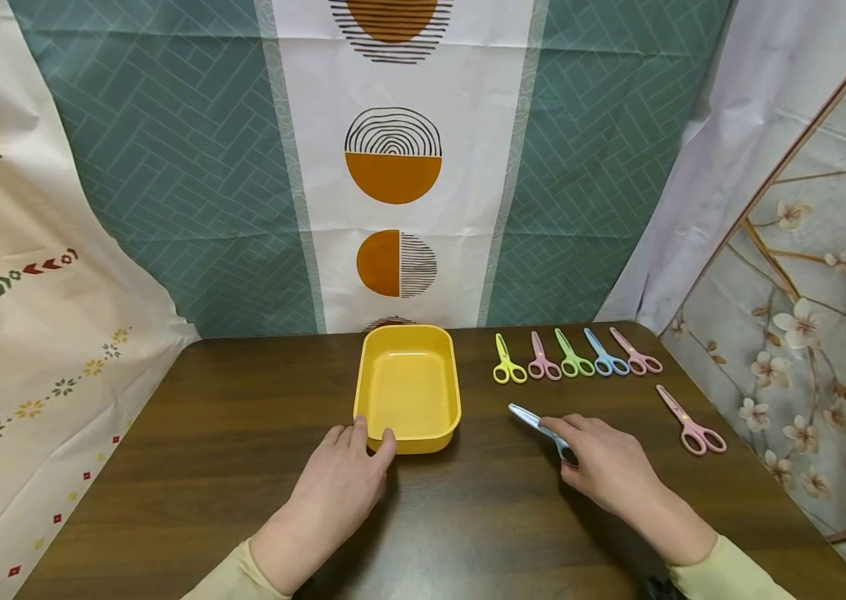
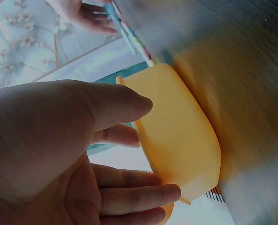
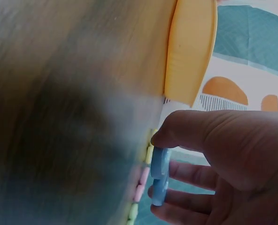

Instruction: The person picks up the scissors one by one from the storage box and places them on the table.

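Note:
A yellow rectangular tray (image 1: 407, 392) stands near the middle of the table. My left hand (image 1: 340, 479) touches its near left corner, thumb at the near rim and fingers at the left side; in the left wrist view the thumb (image 2: 129, 104) lies against the tray wall (image 2: 181, 126). To the right of the tray, my right hand (image 1: 606, 462) pinches a pair of blue scissors (image 1: 535, 419) by the handle end, blades pointing away to the left. The right wrist view shows the blue handles (image 3: 160, 173) between thumb and fingers.
Along the far right edge lie yellow scissors (image 1: 508, 367), pink scissors (image 1: 543, 362), green scissors (image 1: 574, 360), blue scissors (image 1: 606, 358) and more pink scissors (image 1: 640, 358). Another pink pair (image 1: 693, 425) lies nearer, by the right edge. Patterned cloths (image 1: 580, 167) hang around the table (image 1: 242, 417).

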Action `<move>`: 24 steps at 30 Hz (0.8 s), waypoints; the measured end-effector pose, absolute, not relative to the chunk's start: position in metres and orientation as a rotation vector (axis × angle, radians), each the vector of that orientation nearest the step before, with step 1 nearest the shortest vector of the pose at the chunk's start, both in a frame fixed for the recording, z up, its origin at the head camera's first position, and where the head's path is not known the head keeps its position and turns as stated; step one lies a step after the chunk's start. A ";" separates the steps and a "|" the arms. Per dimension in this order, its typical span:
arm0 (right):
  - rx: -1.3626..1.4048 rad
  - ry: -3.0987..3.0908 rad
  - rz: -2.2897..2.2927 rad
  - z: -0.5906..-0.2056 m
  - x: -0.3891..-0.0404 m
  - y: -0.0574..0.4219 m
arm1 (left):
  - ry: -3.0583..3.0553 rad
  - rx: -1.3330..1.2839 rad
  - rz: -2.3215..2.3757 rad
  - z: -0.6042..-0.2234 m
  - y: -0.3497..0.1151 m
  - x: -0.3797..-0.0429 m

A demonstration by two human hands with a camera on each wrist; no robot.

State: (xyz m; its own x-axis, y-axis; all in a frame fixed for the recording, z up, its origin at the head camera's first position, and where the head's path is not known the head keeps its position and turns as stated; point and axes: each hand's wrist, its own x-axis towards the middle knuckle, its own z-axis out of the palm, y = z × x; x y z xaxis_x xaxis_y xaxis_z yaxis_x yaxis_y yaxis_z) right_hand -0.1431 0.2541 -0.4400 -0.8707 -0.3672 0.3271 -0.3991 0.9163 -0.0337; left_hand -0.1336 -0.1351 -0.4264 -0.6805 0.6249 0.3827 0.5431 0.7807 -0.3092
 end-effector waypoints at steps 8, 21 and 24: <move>0.551 -2.796 0.128 -0.446 -0.145 0.261 | -2.484 -0.882 0.240 -0.428 -0.135 -0.135; 0.548 -2.806 0.133 -0.454 -0.145 0.263 | -2.482 -0.878 0.255 -0.427 -0.135 -0.134; 0.531 -2.806 0.122 -0.455 -0.144 0.262 | -2.478 -0.884 0.252 -0.428 -0.135 -0.135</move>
State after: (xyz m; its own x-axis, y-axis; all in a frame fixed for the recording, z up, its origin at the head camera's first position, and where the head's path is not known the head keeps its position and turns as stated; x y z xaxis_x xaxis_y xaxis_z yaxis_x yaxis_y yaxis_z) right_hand -0.1438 0.2622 -0.4548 -0.8925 -0.3452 0.2902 -0.3692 0.9288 -0.0305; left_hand -0.1346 -0.1354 -0.4282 -0.6684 0.6343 0.3885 0.5431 0.7730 -0.3277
